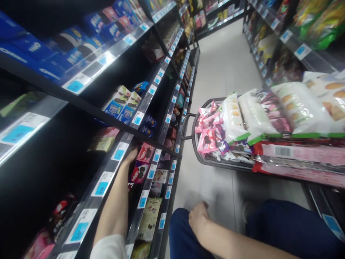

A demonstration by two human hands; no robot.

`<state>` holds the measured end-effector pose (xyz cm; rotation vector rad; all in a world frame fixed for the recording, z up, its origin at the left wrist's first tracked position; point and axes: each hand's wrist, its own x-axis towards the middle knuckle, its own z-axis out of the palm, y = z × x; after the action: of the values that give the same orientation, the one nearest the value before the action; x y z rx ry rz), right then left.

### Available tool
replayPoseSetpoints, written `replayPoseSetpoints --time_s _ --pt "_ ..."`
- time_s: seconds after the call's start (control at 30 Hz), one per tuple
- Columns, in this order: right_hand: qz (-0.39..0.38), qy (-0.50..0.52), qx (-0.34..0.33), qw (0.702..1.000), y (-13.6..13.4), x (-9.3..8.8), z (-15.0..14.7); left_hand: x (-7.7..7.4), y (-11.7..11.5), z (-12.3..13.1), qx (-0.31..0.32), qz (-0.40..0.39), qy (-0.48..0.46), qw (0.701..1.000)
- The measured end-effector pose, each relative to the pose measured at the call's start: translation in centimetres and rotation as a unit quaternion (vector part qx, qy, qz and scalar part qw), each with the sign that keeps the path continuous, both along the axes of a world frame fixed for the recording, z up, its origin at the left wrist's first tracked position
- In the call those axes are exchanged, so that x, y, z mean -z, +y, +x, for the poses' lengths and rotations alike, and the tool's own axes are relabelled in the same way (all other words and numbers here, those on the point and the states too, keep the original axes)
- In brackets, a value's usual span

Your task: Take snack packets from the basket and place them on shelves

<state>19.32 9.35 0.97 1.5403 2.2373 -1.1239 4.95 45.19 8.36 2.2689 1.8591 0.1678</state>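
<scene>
My left hand [131,157] reaches into a lower shelf on the left, beside a pink biscuit box [146,153]. A purple biscuit box [139,172] stands just below the pink one. The fingers are hidden in the shelf's shadow, so whether they touch or grip a box cannot be made out. Resting at my bent knee [178,225], my right hand [198,215] has its fingers curled in, with nothing visible in it.
A dark cart tray [196,153] on the right carries pink sweet packets [208,141] and white snack bags [302,104]. Blue-tagged shelf edges [101,189] run along the left. Blue boxes [35,46] fill an upper shelf. Grey floor [221,57] stretches down the aisle.
</scene>
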Motion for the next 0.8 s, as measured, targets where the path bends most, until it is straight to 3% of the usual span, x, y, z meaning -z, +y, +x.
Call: replayPoseSetpoints --time_s 0.17,0.23,0.33,0.43,0.57,0.7,0.8 --pt "-0.018 -0.063 -0.105 0.992 0.4 -1.4 -0.4 -1.3 -2.8 0.4 0.041 0.016 -0.023 0.999" --pt "-0.023 -0.069 -0.130 0.989 0.4 -1.7 -0.7 -1.1 -5.2 0.9 0.076 0.089 -0.023 0.993" --pt "-0.035 -0.073 -0.140 0.987 0.1 -1.6 -1.3 -0.1 -10.3 2.3 0.181 0.257 -0.020 0.949" --pt "-0.024 -0.064 -0.116 0.991 0.0 -0.8 -1.8 0.9 -15.7 4.7 0.319 0.293 -0.033 0.901" --pt "0.008 -0.060 -0.098 0.993 0.0 0.1 -2.3 1.4 -21.0 9.7 0.441 0.269 -0.069 0.854" --pt "-0.007 -0.079 -0.145 0.986 0.0 1.1 -2.8 0.6 -23.7 16.6 0.471 0.234 -0.144 0.838" --pt "0.017 -0.104 -0.162 0.981 -0.4 2.8 -3.5 0.1 -24.8 22.0 0.492 0.193 -0.192 0.827"
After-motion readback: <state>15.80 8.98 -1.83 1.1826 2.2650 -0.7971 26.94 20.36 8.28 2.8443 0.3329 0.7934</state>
